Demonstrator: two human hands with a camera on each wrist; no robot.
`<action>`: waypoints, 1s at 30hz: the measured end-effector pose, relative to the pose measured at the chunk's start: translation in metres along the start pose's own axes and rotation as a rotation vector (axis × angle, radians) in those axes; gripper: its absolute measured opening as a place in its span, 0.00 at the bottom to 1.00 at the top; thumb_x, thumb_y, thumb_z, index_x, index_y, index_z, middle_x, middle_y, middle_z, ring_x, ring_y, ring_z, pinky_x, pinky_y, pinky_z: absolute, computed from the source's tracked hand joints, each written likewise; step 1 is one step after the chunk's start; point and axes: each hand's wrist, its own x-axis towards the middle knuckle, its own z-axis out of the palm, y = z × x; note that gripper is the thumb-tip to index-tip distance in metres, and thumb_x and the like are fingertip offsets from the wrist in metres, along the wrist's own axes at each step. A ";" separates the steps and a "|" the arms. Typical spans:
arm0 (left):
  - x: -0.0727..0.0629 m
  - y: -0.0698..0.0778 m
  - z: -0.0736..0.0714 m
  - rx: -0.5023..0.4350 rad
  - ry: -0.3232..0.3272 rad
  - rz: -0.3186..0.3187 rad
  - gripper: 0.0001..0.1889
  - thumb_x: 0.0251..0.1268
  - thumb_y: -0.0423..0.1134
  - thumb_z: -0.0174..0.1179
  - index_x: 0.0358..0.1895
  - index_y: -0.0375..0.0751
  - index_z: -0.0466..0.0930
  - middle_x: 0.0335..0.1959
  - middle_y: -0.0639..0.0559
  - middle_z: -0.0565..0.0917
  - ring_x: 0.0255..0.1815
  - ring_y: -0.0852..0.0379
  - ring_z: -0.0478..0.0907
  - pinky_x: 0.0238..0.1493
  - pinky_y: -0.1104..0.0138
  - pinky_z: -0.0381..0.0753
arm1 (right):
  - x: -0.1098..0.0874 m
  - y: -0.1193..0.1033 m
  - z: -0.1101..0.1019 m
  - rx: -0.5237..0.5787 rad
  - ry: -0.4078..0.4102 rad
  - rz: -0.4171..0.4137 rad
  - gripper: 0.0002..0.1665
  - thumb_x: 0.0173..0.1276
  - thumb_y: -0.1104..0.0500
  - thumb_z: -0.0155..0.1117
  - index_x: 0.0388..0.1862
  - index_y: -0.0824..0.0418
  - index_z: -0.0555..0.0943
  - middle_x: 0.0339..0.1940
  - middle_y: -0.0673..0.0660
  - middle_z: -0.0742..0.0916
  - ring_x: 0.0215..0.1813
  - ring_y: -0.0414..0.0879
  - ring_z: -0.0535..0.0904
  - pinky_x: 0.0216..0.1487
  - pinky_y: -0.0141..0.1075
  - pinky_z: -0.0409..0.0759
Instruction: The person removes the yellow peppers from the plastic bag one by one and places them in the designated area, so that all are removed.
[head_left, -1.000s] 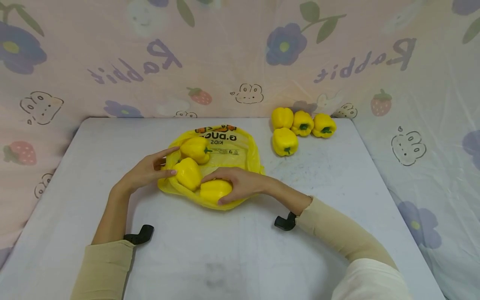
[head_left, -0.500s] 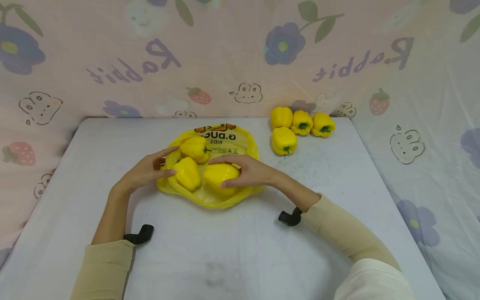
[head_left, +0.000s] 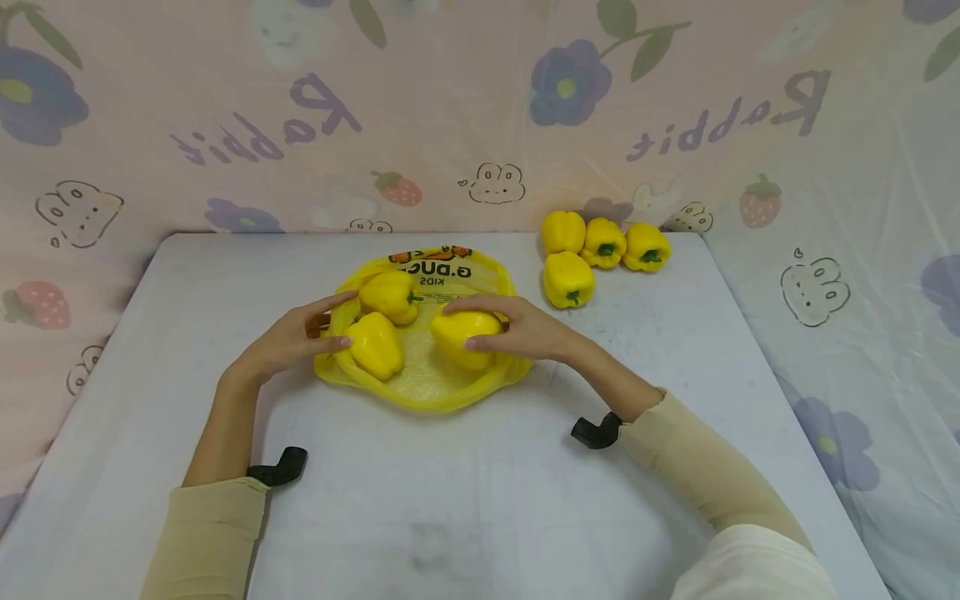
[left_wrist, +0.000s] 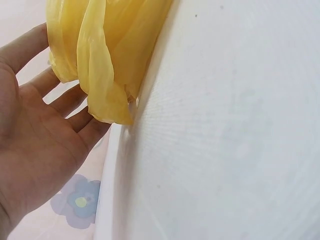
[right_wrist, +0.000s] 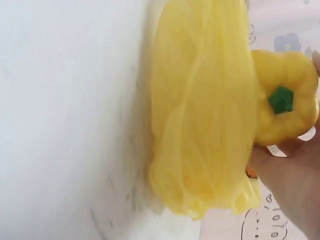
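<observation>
The right hand [head_left: 525, 327] is gripping one yellow pepper [head_left: 454, 335] at the mouth of the yellow bag [head_left: 431, 404], while the left hand [head_left: 288, 337], thumb and fingers apart, is touching the bag's side; moving it well is likely calling for a path clear of the rim

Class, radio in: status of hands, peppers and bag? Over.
Right hand gripping yellow pepper at open yellow bag. Left hand touching bag's left side. Two peppers inside, four peppers outside. No obstruction visible.
</observation>
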 end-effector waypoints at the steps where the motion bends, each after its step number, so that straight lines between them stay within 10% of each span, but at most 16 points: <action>1: 0.000 0.000 0.000 -0.001 0.000 -0.001 0.38 0.67 0.48 0.65 0.78 0.52 0.59 0.79 0.40 0.55 0.73 0.29 0.57 0.70 0.35 0.57 | -0.002 0.000 -0.002 -0.001 0.008 0.013 0.31 0.69 0.48 0.67 0.70 0.39 0.73 0.71 0.39 0.74 0.73 0.39 0.64 0.74 0.45 0.62; 14: 0.004 0.002 -0.002 0.006 -0.016 -0.014 0.39 0.67 0.48 0.65 0.78 0.51 0.58 0.79 0.39 0.53 0.74 0.28 0.56 0.70 0.35 0.56 | -0.020 -0.001 -0.028 0.076 0.112 0.036 0.39 0.67 0.48 0.68 0.75 0.39 0.66 0.75 0.41 0.68 0.67 0.46 0.69 0.58 0.50 0.76; 30: 0.003 0.004 -0.003 0.003 -0.024 -0.028 0.40 0.67 0.47 0.65 0.79 0.52 0.56 0.79 0.38 0.53 0.74 0.28 0.55 0.70 0.35 0.57 | -0.044 0.017 -0.047 0.137 0.390 0.051 0.42 0.64 0.62 0.72 0.75 0.50 0.68 0.76 0.50 0.69 0.63 0.51 0.71 0.54 0.34 0.81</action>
